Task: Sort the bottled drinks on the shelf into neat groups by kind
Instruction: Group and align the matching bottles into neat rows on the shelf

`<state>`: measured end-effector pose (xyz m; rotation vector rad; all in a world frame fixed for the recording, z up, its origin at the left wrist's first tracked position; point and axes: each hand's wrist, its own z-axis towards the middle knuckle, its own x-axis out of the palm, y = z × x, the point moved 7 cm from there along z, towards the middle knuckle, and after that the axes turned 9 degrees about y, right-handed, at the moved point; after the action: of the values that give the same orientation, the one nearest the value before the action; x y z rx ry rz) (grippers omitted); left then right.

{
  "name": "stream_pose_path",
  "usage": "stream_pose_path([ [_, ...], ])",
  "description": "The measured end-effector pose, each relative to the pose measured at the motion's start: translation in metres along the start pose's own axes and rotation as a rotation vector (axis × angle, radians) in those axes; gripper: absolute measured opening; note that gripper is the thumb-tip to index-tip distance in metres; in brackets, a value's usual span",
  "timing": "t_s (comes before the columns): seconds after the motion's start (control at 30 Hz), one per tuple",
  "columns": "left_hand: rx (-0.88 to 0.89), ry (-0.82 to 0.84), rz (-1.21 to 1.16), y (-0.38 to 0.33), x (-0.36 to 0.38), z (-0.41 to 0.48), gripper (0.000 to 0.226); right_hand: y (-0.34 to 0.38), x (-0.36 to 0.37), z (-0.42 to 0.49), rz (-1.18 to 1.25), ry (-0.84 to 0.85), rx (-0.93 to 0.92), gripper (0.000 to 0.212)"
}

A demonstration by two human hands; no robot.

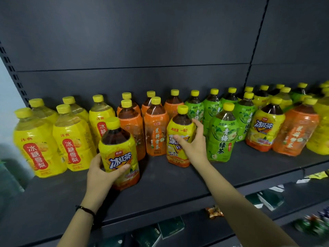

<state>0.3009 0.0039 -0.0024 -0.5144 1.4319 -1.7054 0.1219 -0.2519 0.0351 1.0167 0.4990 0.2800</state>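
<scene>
My left hand (pixel 102 172) grips an iced black tea bottle (pixel 119 148) with a yellow and orange label, standing near the shelf's front. My right hand (pixel 193 141) grips a second iced black tea bottle (pixel 179 139), which leans a little between the orange and green groups. Yellow pear drink bottles (pixel 71 138) stand at the left. Orange-labelled tea bottles (pixel 155 132) fill the middle. Green tea bottles (pixel 221 136) stand to the right. Further right, another iced black tea bottle (pixel 263 127) and an orange-labelled bottle (pixel 293 132) stand among mixed bottles.
The dark shelf board (pixel 169 177) has a front edge running across the view. Behind the bottles rises the dark back panel (pixel 142 41). Lower shelves hold green boxes (pixel 170 227) and small packets (pixel 214 211). A slotted upright (pixel 16 75) bounds the left side.
</scene>
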Motion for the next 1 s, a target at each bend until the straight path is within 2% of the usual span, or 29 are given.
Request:
stream_pose_path([
  [0.07, 0.006, 0.008, -0.022, -0.001, 0.005, -0.004, 0.071, 0.0, -0.002, -0.01, 0.107, 0.017, -0.003, 0.075],
  [0.23, 0.02, 0.052, 0.03, -0.011, 0.021, -0.015, 0.084, 0.001, -0.017, -0.034, 0.234, -0.016, -0.022, 0.085],
  [0.47, 0.045, 0.103, -0.002, -0.041, 0.084, -0.026, 0.083, -0.003, -0.069, -0.059, 0.325, -0.004, -0.028, 0.079],
  [0.73, 0.028, 0.17, -0.02, -0.067, 0.213, -0.033, 0.102, -0.039, -0.196, -0.053, 0.249, -0.084, -0.019, 0.079],
  [1.0, -0.021, 0.15, -0.019, -0.081, 0.352, -0.038, 0.094, -0.092, -0.301, -0.016, 0.203, -0.01, -0.047, 0.075],
])
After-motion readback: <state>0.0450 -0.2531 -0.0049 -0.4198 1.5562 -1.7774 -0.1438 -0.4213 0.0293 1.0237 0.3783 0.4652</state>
